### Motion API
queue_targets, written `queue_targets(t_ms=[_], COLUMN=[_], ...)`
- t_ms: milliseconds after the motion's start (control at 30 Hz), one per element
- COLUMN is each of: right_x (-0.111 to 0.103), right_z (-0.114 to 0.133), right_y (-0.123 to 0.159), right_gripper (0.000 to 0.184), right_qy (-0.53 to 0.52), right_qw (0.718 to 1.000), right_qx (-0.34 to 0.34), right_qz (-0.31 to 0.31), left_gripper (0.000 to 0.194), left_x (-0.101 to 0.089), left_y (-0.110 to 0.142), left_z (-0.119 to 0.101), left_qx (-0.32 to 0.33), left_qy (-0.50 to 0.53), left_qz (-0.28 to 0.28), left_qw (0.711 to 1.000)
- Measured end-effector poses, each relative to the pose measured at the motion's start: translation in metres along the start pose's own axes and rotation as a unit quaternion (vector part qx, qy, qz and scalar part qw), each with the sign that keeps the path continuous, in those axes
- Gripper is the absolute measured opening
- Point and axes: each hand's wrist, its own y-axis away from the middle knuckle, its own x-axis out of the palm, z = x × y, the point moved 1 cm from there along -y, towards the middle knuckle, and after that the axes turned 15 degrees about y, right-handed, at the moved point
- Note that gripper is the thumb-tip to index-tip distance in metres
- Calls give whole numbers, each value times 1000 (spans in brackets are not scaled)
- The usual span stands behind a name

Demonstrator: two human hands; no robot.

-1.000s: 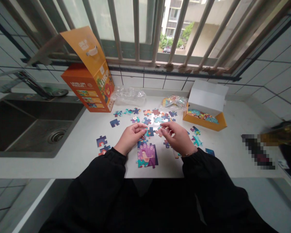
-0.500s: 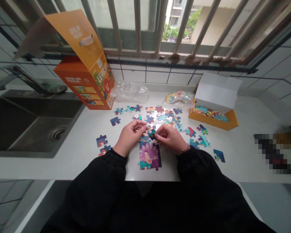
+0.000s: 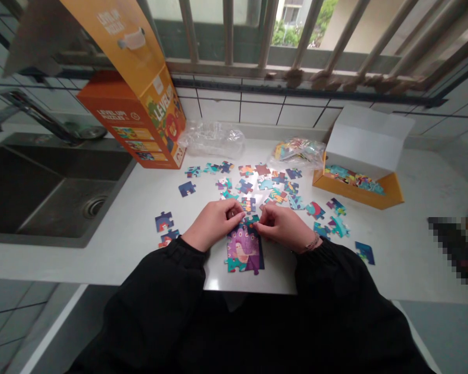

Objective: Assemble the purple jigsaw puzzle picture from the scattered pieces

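Observation:
In front of me lies a joined section of jigsaw puzzle (image 3: 242, 249) with a pink bird and purple feathers. At its top edge sits a dark teal puzzle piece (image 3: 251, 219), low against the section. My right hand (image 3: 284, 226) pinches that piece from the right with thumb and fingers. My left hand (image 3: 214, 221) is closed at the section's upper left corner, thumb and forefinger together by the piece; what is between its fingertips is hidden. Just beyond the hands is a loose piece (image 3: 248, 204) with orange marks.
Loose pieces (image 3: 265, 183) spread behind the hands, with others left (image 3: 164, 222) and right (image 3: 337, 226). An orange puzzle box (image 3: 134, 124) stands near the sink (image 3: 86, 228). Behind are a clear plastic wrapper (image 3: 214, 140), a bagged set (image 3: 298, 150) and an open box of pieces (image 3: 359, 192).
The teal piece has come down from between my hands to the top of the joined section. Both hands have moved slightly toward it, and the camera view has shifted.

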Motion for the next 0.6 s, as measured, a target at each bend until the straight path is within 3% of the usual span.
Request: queue_targets(t_ms=[267, 600], right_x=[-1, 3], right_z=[-4, -10], right_y=[-2, -5], right_gripper=[13, 17], right_qy=[-36, -43], right_qw=[999, 996], right_qx=[-25, -38], right_qz=[-27, -66], left_gripper=[12, 15], left_x=[-1, -1], left_y=[0, 1], left_z=[-2, -2], left_qx=[-2, 8], left_qy=[-6, -17], left_qz=[3, -6], left_qw=[1000, 1000])
